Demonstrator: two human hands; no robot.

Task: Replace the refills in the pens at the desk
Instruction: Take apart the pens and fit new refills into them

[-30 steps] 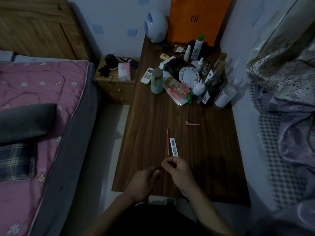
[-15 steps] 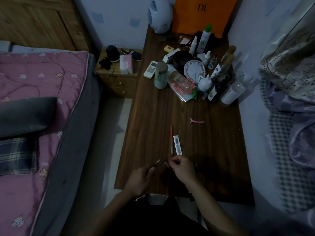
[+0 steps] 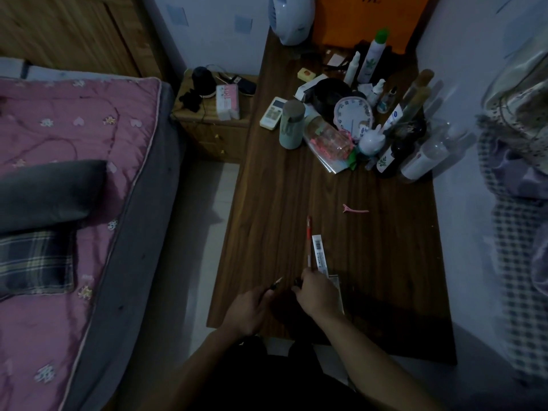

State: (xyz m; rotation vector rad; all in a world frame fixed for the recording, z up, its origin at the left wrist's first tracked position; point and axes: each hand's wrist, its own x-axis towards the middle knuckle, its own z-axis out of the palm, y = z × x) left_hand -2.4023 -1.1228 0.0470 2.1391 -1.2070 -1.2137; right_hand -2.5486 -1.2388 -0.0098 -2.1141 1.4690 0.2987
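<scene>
My left hand (image 3: pixel 247 311) grips a dark pen part (image 3: pixel 275 283) whose pointed tip sticks out up and to the right. My right hand (image 3: pixel 317 292) holds another small dark pen piece (image 3: pixel 297 281) at its fingertips, a short gap away from the left one. Just beyond the right hand a red pen (image 3: pixel 309 240) lies lengthwise on the brown desk (image 3: pixel 281 203). Beside it lies a clear refill packet with a white barcode label (image 3: pixel 319 256), partly under my right hand.
A pink hair clip (image 3: pixel 354 209) lies farther back on the desk. Bottles, a clock (image 3: pixel 353 114), a green cup (image 3: pixel 292 124) and a remote crowd the far end. A bed with a pink quilt (image 3: pixel 65 161) stands left, a nightstand (image 3: pixel 213 114) beside it.
The two hands were together on one pen; they have pulled apart, each now holding a separate piece. The view has shifted closer to the desk.
</scene>
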